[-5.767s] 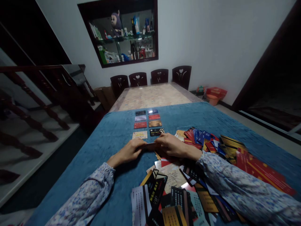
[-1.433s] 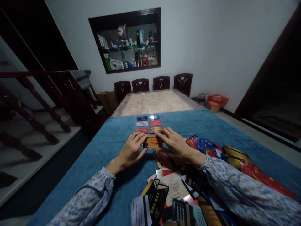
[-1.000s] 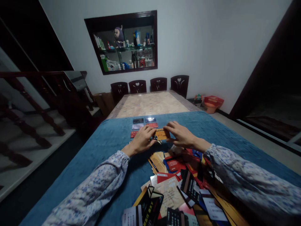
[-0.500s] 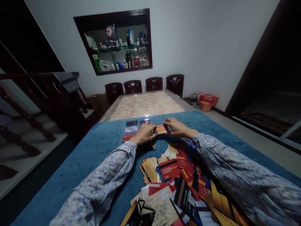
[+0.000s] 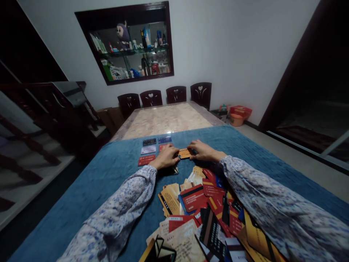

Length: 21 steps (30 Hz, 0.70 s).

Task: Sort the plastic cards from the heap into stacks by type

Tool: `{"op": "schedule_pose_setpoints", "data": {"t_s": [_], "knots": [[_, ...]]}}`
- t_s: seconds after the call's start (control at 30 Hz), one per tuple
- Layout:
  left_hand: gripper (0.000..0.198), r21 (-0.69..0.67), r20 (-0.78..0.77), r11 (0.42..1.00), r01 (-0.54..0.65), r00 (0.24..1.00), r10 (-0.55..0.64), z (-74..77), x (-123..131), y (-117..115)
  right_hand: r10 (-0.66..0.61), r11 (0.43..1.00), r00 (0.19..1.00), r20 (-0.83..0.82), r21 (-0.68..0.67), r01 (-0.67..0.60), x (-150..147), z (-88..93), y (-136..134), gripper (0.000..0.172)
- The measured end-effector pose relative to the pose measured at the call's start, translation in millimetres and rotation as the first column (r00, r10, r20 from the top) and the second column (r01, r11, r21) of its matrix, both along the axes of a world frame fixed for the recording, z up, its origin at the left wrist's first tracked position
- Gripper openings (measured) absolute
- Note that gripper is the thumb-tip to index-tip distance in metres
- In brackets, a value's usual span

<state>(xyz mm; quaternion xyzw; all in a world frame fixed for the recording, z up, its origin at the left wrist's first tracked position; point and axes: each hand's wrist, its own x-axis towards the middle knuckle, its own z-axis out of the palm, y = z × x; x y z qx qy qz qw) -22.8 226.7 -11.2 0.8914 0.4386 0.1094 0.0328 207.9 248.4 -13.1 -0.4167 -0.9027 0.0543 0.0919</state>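
An orange card is pinched at its left edge by my left hand and at its right edge by my right hand. It lies low over the blue cloth; whether it touches the cloth I cannot tell. Left of it, cards are laid out in rows: a black card, a blue card, a pale lilac card and a red card. Another red card and a black card are partly hidden by my left hand. Between my forearms spreads a loose pile of mixed cards.
The blue cloth covers the near part of a marble-patterned table. Several dark chairs stand at its far end. Stair railings are on the left, a wall niche with shelves behind.
The orange card, still between both hands, has come down closer to the cloth and now looks flatter. More of the red card beside my left hand shows. The view has shifted slightly.
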Motion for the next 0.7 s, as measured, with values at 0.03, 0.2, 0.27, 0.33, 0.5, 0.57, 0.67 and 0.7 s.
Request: {"op": "schedule_pose_setpoints", "data": {"t_s": [0.03,0.2,0.27,0.33,0.5,0.57,0.67,0.7], "knots": [[0.017,-0.007,-0.004,1.000,0.009,1.000,-0.009,-1.4,0,2,0.001,1.000,1.000,-0.001,-0.005,-0.001,0,-1.2,1,0.028],[0.013,-0.031,-0.020,0.999,0.035,0.999,-0.035,-4.9,0,7,0.010,1.000,1.000,-0.004,-0.025,-0.010,3,-9.1,9,0.032],[0.013,-0.038,-0.029,0.998,0.041,0.999,-0.042,-4.4,1,7,0.026,0.999,1.000,-0.012,-0.030,-0.026,4,-11.5,12,0.032],[0.012,-0.044,-0.040,0.998,0.042,0.998,-0.043,-3.3,1,8,0.034,0.999,0.999,-0.028,-0.033,-0.035,5,-13.3,14,0.032],[0.012,-0.056,-0.074,0.998,0.024,0.997,-0.028,-1.0,4,8,0.008,0.998,0.999,-0.043,-0.059,-0.011,6,-17.6,18,0.036],[0.015,-0.057,-0.085,0.998,0.009,0.996,-0.014,-0.4,5,8,-0.001,0.998,0.999,-0.049,-0.068,-0.002,7,-19.5,19,0.042],[0.018,-0.060,-0.103,0.998,-0.005,0.995,-0.002,0.8,6,8,-0.008,0.998,0.999,-0.048,-0.066,0.005,9,-22.2,19,0.048],[0.018,-0.061,-0.109,0.998,-0.006,0.994,0.000,1.2,6,9,-0.011,0.998,0.999,-0.045,-0.062,0.008,9,-22.8,18,0.048]]}}
